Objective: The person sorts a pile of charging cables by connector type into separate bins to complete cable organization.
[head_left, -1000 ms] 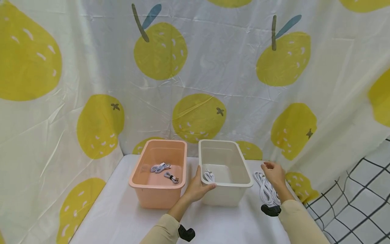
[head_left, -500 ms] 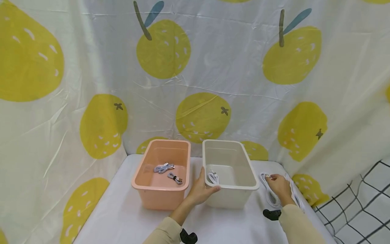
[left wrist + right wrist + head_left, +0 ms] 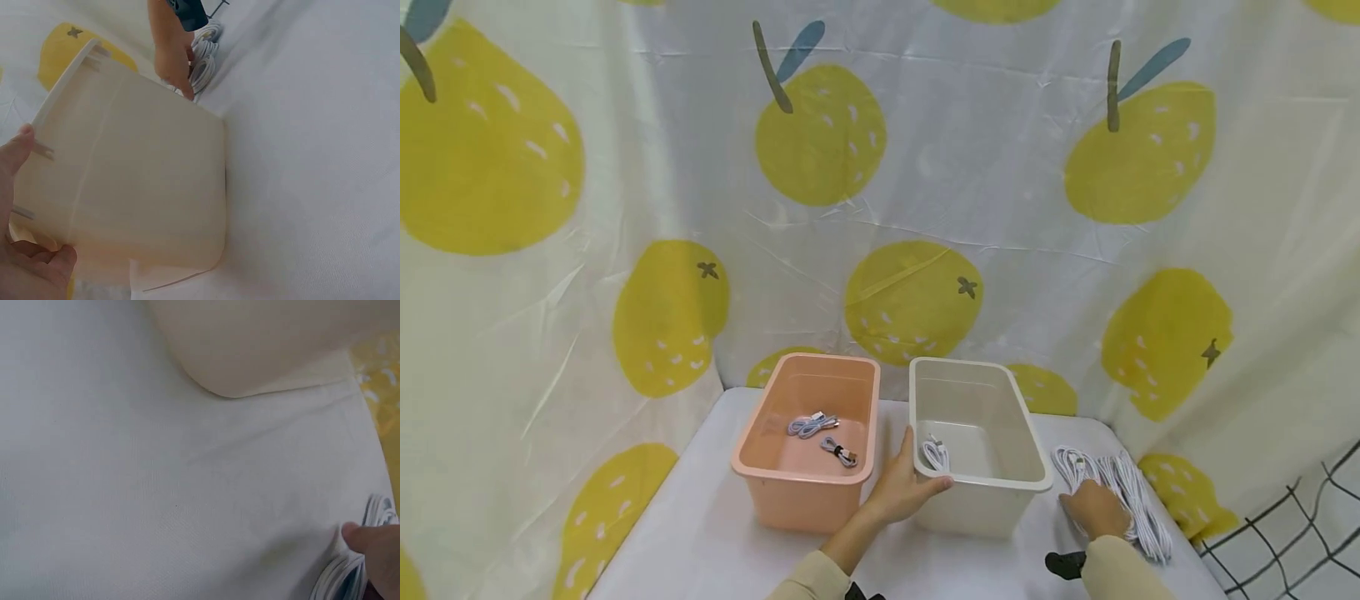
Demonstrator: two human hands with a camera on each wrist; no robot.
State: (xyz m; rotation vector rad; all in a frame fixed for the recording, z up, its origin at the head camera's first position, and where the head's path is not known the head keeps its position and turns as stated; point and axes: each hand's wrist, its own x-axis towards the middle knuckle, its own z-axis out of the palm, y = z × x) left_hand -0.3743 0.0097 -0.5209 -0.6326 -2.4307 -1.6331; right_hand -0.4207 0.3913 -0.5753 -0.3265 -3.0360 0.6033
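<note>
Gripping one cream bin (image 3: 973, 507), lower centre, one cable (image 3: 936, 455) inside, is the left hand (image 3: 897, 490); the right hand (image 3: 1097, 510) touches white coils (image 3: 1140, 504), lower right, fingers' hold unclear; one peach bin (image 3: 797, 502) holds two cords (image 3: 812, 426).

Your head camera is facing forward and down; both wrist cameras, nearer, are sharing the cream rectangular plastic bin (image 3: 977, 510).
</note>
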